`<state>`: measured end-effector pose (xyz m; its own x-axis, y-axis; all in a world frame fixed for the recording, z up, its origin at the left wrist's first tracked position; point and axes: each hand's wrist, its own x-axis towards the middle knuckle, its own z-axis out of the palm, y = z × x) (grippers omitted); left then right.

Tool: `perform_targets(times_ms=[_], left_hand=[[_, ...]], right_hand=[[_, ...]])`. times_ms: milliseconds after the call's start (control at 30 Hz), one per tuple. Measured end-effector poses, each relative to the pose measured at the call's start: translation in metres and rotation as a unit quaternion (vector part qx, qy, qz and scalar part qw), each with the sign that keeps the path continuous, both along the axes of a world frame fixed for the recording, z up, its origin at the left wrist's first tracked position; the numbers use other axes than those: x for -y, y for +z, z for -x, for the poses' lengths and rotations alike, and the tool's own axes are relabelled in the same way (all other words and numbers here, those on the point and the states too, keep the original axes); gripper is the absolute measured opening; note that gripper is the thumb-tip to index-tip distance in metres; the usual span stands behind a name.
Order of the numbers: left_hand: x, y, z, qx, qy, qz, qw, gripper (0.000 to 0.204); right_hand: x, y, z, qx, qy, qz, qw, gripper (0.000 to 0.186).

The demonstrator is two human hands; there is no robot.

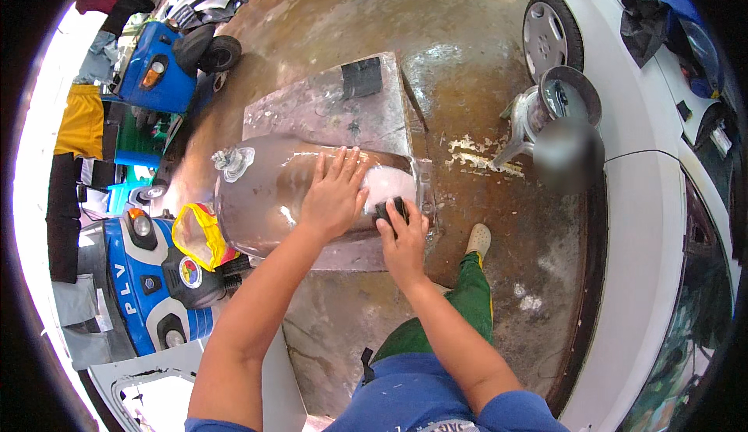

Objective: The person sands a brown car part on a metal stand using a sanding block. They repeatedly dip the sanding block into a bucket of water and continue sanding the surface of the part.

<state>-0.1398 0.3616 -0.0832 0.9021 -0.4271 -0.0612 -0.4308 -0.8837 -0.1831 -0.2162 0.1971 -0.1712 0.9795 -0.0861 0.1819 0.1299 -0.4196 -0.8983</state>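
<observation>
A large, glossy, grey-brown curved panel [261, 198] lies on a worn board-topped table [304, 103]. My left hand [333, 194] rests flat on its middle, fingers spread and holding nothing. Beside it, my right hand [405, 245] is closed on a small black piece [389, 210] that looks like folded sandpaper, pressed against the panel. A smooth pale patch [389, 183] shows on the panel just beyond the black piece. The panel's surface looks wet.
A crumpled lump [232, 162] sits on the panel's left end. A black sheet [362, 78] lies on the board. Left stand a yellow bag [204, 237] and blue vehicles [128, 276]. Right, a water-filled metal basin [573, 93] stands near a white car [643, 222].
</observation>
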Motion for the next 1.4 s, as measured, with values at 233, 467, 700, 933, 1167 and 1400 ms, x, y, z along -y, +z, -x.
perform_targets(times_ms=[233,467,700,933,1167,1400], left_hand=[[-0.002,0.001,-0.013,-0.039,-0.012,0.044,0.998,0.059],[-0.036,0.019,-0.016,0.019,0.033,-0.015,0.999,0.058],[-0.036,0.010,-0.012,0.010,0.070,0.008,0.997,0.059],[-0.034,0.007,-0.017,0.012,0.071,0.017,0.997,0.057],[-0.024,0.006,-0.021,0.022,0.072,0.020,0.997,0.056],[-0.039,0.002,-0.009,0.032,0.093,0.027,0.995,0.055]], right_hand=[[0.004,-0.009,-0.098,-0.043,-0.037,0.029,0.998,0.043],[0.013,0.003,-0.096,-0.110,0.002,-0.017,0.994,0.044],[0.000,0.016,-0.011,0.048,0.059,0.020,0.997,0.041],[-0.017,0.026,-0.068,0.051,0.002,0.030,0.998,0.038],[-0.012,0.029,-0.109,0.036,0.008,0.052,0.998,0.037],[-0.016,0.021,-0.039,0.090,0.083,0.041,0.992,0.042]])
